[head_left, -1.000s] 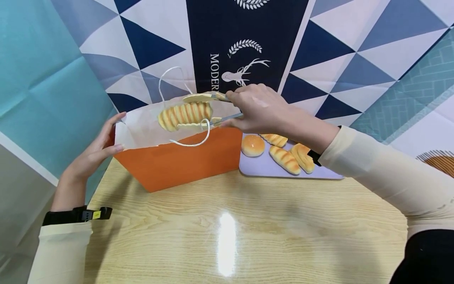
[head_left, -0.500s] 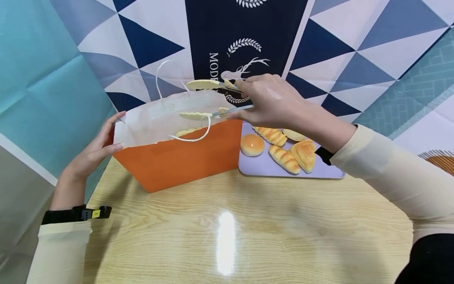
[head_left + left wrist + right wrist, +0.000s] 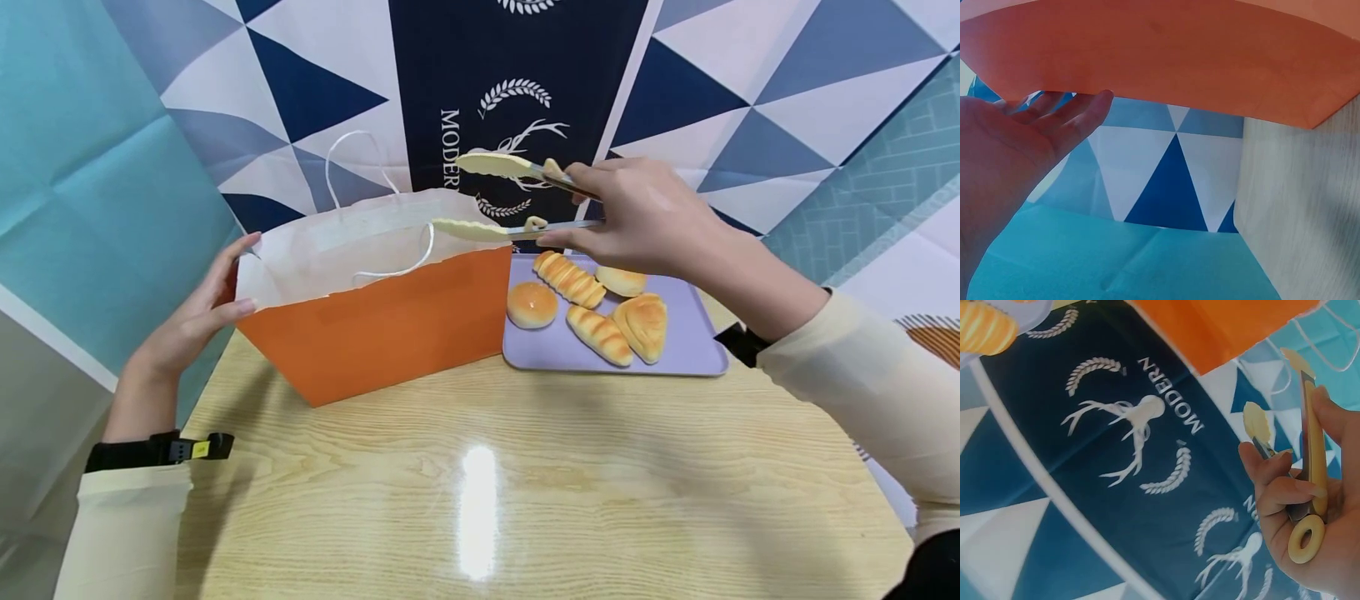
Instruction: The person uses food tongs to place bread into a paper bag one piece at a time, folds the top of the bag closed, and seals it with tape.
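An orange paper bag with a white lining and white string handles stands open-topped on the table. My left hand holds its left end, thumb at the near corner and fingers at the far one. In the left wrist view, those fingers reach behind the orange side. My right hand grips a pair of tongs with cream scalloped tips. The tongs are spread, with nothing between them, above the bag's right end. The inside bottom of the bag is hidden.
Right of the bag lies a lilac tray bearing several breads, among them a round bun, a striped roll and a triangular pastry. A patterned cloth backdrop rises behind the wooden table.
The striped bread held in the tongs has been let go and dropped into the bag. My right hand has drawn the spread tongs up and right. The left hand stays at the bag.
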`<state>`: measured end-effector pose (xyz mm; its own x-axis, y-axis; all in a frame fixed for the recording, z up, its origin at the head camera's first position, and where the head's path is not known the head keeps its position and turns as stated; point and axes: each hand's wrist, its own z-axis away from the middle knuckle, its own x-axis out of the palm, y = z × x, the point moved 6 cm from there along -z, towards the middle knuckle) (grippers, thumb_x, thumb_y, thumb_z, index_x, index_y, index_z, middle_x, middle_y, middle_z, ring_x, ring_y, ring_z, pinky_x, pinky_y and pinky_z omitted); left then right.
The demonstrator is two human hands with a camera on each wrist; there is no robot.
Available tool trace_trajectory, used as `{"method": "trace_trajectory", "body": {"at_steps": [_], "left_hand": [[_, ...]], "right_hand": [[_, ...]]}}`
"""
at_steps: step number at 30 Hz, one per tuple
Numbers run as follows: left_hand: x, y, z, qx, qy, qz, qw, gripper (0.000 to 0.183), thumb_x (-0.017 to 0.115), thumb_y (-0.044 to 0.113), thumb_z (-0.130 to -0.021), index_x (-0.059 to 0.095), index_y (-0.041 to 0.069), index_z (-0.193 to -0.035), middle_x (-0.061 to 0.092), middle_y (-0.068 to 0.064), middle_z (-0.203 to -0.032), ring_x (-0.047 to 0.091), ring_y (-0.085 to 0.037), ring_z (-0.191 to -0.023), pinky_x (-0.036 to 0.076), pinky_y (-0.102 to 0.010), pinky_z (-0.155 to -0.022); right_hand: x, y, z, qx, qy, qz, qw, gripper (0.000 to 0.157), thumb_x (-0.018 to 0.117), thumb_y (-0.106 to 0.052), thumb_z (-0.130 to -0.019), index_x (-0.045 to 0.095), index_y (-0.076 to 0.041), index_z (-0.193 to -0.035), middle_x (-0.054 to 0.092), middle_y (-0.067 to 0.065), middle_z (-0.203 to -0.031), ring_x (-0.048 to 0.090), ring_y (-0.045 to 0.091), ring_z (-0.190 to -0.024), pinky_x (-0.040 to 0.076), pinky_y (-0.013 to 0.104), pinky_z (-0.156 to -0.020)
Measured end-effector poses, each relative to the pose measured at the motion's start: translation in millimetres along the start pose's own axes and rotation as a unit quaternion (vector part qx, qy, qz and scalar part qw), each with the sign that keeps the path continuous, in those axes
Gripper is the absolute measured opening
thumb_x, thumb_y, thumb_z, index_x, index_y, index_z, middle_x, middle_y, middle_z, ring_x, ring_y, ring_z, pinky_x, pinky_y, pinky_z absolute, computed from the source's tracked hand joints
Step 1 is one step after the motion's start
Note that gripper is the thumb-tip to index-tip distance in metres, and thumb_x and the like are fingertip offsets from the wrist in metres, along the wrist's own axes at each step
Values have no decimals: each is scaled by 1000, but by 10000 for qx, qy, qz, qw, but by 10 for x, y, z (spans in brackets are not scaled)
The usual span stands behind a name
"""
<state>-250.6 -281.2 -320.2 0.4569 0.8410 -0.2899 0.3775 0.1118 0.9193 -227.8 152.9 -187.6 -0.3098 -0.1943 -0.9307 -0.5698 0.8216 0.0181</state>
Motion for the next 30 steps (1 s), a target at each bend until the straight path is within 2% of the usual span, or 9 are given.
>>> {"method": "trace_trajectory", "body": {"at_steps": [4, 9, 13, 17, 20, 22, 23, 27, 30], "left_hand": [[-22, -12, -15, 35, -1, 92, 10000, 72, 39, 1, -96, 8, 17, -159, 22, -10, -148, 27, -25, -128, 37, -15, -94], [-47, -45, -23, 4, 4, 167, 9999, 72, 38, 1, -96, 8, 18, -159, 23, -11, -149, 29, -25, -128, 37, -17, -94], [-54, -60, -43, -12, -3, 192, 9998, 71, 38, 2, -96, 8, 19, -159, 23, -11, -149, 29, -25, -127, 37, -17, -94], [-50, -54, -67, -16, 5, 245, 9997, 71, 39, 4, -96, 9, 19, -159, 24, -11, -149, 29, -25, -127, 38, -16, -94], [-46, -49, -77, -18, 6, 266, 9996, 70, 39, 5, -96, 9, 18, -159, 23, -12, -148, 29, -26, -127, 39, -16, -94], [-42, -47, -77, -21, 1, 276, 9996, 70, 38, 4, -97, 8, 18, -159, 23, -12, -148, 29, -26, -127, 39, -16, -94], [-41, -47, -76, -25, 10, 273, 9996, 70, 38, 4, -97, 9, 18, -159, 23, -12, -148, 29, -26, -126, 39, -15, -94], [-32, -51, -66, -30, 27, 265, 9996, 70, 38, 4, -97, 9, 18, -159, 24, -11, -148, 31, -24, -126, 40, -16, -94], [-27, -58, -61, -7, 44, 239, 9997, 70, 38, 3, -96, 9, 18, -159, 24, -10, -147, 31, -22, -125, 40, -16, -94]], "right_hand": [[11, 164, 148, 86, 162, 182, 9997, 48, 68, -56, -85, 60, -10, -92, 52, 4, -60, 47, 16, -48, 37, 34, -47], [104, 406, 337, 451, 24, 100, 9989, 45, 69, -54, -85, 56, -11, -84, 69, 10, -77, 48, 15, -45, 37, 34, -45], [188, 608, 512, 841, -184, -37, 9963, 47, 68, -54, -86, 61, -9, -95, 71, 12, -78, 44, 16, -40, 34, 33, -41], [234, 781, 694, 1234, -316, -13, 9919, 66, 67, -58, -84, 63, -4, -121, 64, 11, -66, 40, 17, -40, 31, 33, -41], [264, 885, 806, 1355, -344, 111, 9901, 72, 66, -60, -84, 61, -2, -125, 50, 7, -53, 36, 18, -40, 29, 33, -41], [296, 954, 872, 1401, -366, 166, 9893, 70, 66, -61, -84, 62, -3, -123, 39, 4, -48, 34, 19, -39, 28, 34, -40], [313, 992, 902, 1421, -360, 178, 9890, 67, 66, -60, -84, 63, -3, -119, 39, 3, -47, 34, 19, -38, 28, 34, -39], [434, 1187, 1041, 1757, -597, 91, 9826, 71, 64, -62, -84, 61, -1, -120, 48, 5, -51, 37, 19, -37, 29, 34, -38], [546, 1349, 1151, 2039, -830, 33, 9755, 84, 62, -64, -85, 56, 6, -131, 60, 11, -60, 41, 19, -38, 32, 35, -40]]}}
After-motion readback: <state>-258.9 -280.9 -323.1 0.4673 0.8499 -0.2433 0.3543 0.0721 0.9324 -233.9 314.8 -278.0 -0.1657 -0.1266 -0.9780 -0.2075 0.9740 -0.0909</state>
